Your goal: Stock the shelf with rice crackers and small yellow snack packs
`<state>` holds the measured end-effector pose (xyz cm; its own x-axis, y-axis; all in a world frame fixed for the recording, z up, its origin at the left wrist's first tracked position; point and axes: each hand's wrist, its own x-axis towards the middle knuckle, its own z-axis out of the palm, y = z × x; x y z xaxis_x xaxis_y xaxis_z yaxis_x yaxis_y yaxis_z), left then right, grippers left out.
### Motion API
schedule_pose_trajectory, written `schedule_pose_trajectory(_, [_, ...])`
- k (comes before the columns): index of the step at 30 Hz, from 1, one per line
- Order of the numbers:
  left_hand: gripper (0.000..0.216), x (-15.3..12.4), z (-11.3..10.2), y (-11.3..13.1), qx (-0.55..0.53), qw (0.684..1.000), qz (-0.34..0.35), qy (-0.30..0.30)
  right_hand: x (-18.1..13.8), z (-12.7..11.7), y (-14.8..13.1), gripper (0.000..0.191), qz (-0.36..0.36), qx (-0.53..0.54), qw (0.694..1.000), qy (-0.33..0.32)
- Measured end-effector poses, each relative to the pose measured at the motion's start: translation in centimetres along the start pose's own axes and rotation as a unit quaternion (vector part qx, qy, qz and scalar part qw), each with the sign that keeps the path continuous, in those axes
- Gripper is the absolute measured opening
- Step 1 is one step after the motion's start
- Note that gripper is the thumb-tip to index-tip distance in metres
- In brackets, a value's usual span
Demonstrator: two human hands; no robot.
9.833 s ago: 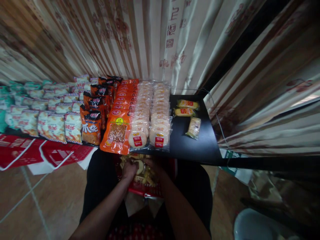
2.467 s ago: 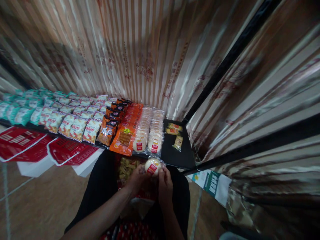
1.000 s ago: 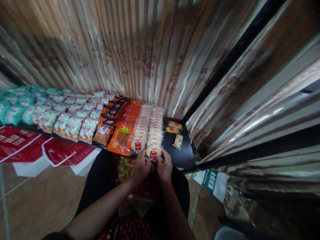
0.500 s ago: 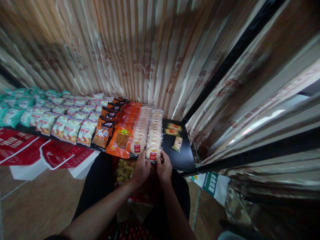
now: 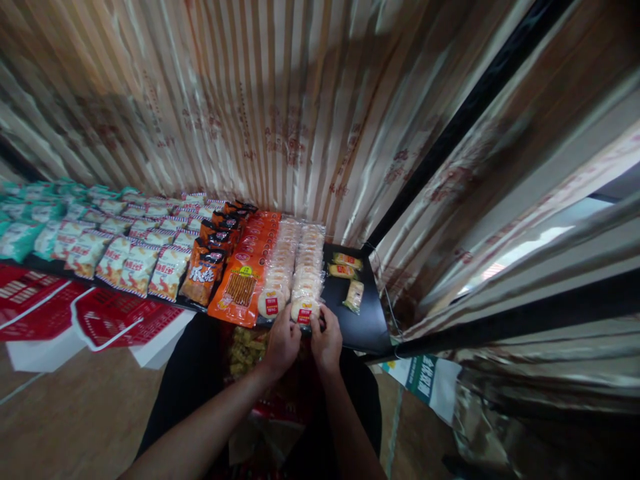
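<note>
My left hand [image 5: 283, 342] and my right hand [image 5: 327, 340] are at the front of a row of round rice crackers in clear wrappers. Between them lies the foremost rice cracker pack [image 5: 303, 311], with a red label, and my closed fingers pinch its left and right edges. Just left stands a second row, led by another rice cracker pack [image 5: 273, 301]. Orange bags of stick snacks [image 5: 240, 290] overlap beside that row. On the right, several small yellow-wrapped snacks [image 5: 355, 295] lie on the black shelf [image 5: 367, 327].
Farther left are brown-and-orange snack bags [image 5: 203, 272], white snack bags [image 5: 170, 270] and teal bags [image 5: 20, 237]. Red cartons [image 5: 110, 313] sit below the shelf. An open bag of yellowish wrapped pieces [image 5: 245, 353] is between my legs. A black frame post [image 5: 450, 133] rises at right before striped sheeting [image 5: 300, 100].
The view has shifted slightly, so the shelf appears a little lower. Both hands stay at the same front rice cracker pack.
</note>
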<state>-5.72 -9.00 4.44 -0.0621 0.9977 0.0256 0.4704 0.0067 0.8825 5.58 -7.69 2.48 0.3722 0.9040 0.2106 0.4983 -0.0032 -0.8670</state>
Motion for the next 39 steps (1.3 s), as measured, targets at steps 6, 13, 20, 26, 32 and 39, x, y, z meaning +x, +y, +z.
schedule_pose_trajectory(6, [0.048, 0.1, 0.5, -0.5, 0.012, 0.999, 0.031, 0.019, 0.1, 0.4, 0.3, 0.05, -0.004, -0.001, 1.0, 0.004])
schedule_pose_trajectory(13, [0.048, -1.0, 0.3, -0.7, 0.066, 0.987, 0.137, 0.053, 0.0, 0.4, 0.4, 0.046, -0.021, -0.001, 1.0, 0.009])
schedule_pose_trajectory(20, [0.034, -1.0, 0.6, -1.8, 0.218, 0.947, 0.235, 0.008, -0.1, 0.4, 0.2, 0.048, -0.012, 0.007, 1.0, 0.004])
schedule_pose_trajectory(26, [0.032, -0.5, 1.3, -2.7, 0.227, 0.941, 0.25, 0.013, 0.1, 0.2, -0.5, 0.052, -0.011, 0.047, 0.999, 0.011])
schedule_pose_trajectory(32, [0.029, -0.1, 0.9, -1.9, 0.206, 0.952, 0.226, -0.012, 1.3, 0.9, -1.4, 0.06, 0.016, 0.044, 0.999, 0.017])
schedule_pose_trajectory(39, [0.024, 0.7, 1.1, -1.4, 0.198, 0.96, 0.195, -0.035, 2.1, 2.1, -1.8, 0.064, 0.047, 0.041, 0.998, 0.006])
